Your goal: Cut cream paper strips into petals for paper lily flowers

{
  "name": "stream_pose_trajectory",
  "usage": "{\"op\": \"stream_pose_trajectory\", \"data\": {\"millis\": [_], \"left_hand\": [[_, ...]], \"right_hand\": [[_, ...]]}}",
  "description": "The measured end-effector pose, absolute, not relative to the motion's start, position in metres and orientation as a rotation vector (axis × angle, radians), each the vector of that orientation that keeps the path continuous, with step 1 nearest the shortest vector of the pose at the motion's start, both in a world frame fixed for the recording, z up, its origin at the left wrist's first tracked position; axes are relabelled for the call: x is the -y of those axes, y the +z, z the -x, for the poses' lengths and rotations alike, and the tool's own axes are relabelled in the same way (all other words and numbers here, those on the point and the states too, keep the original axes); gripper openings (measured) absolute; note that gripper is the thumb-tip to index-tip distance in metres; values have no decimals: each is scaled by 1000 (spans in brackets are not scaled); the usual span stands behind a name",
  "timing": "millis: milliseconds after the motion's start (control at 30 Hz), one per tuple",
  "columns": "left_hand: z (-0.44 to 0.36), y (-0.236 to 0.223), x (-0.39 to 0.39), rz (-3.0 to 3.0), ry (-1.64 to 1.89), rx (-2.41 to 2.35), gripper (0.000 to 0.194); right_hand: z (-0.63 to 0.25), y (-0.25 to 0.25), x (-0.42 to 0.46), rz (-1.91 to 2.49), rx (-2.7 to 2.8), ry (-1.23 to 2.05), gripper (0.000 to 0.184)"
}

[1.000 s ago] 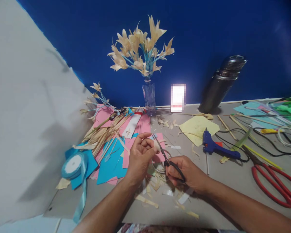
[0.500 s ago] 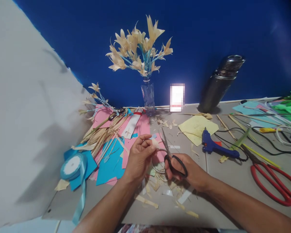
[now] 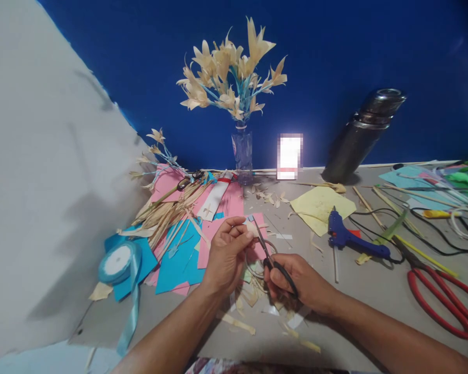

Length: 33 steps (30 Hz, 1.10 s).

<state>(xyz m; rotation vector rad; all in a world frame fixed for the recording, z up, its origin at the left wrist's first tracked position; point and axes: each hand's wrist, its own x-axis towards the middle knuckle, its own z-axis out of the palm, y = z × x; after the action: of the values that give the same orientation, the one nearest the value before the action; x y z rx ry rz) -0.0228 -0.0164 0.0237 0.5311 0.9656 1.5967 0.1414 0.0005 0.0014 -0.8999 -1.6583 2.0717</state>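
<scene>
My left hand (image 3: 230, 249) pinches a small pale piece of dried husk (image 3: 252, 228) between thumb and fingers. In my right hand (image 3: 296, 280) is a pair of scissors (image 3: 263, 241) with black handles, fingers through the loops. The blades point up and away, right against the husk piece; whether they cut into it I cannot tell. Under both hands lie pale husk scraps (image 3: 247, 297) and a pink sheet (image 3: 214, 241). Part of a pale ring-like roll (image 3: 253, 271) shows between the hands.
Husk flowers (image 3: 224, 62) stand in a clear bottle (image 3: 242, 156) at the back. Blue ribbon (image 3: 117, 262) and dried strips (image 3: 159, 221) lie left. Rightward are a glue gun (image 3: 341, 236), yellow sheet (image 3: 322, 208), red-handled shears (image 3: 439, 296) and a leaning flask (image 3: 359, 140).
The scissors have shifted left against the husk piece, and their handles look closer together. My left hand keeps its pinch. The whole view has moved slightly.
</scene>
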Motion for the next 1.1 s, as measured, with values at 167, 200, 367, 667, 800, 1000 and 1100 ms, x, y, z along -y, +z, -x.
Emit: {"op": "stream_pose_trajectory", "data": {"millis": [167,200,367,667,800,1000,1100], "left_hand": [[23,22,16,-530,1602,-960,41],[23,22,16,-530,1604,-960,41],[25,27,17,-530,1592,-968,41],[34,32,15,-508,1621,-960,43],[36,32,15,-538,1619,-973,40],[36,32,14,-467,1562,-940,43],[35,30,13,-410,1512,-931,43]], "right_hand": [[-140,-2,1,921,1616,2059,61],[-140,-4,1,925,1611,2053,59],[-141,-8,0,936,1629,2044,57],[-142,-9,1,948,1624,2085,59],[-143,-9,0,954,1630,2085,61],[-144,-1,-2,865,1576,2114,64],[-145,1,-2,835,1587,2120,64]]}}
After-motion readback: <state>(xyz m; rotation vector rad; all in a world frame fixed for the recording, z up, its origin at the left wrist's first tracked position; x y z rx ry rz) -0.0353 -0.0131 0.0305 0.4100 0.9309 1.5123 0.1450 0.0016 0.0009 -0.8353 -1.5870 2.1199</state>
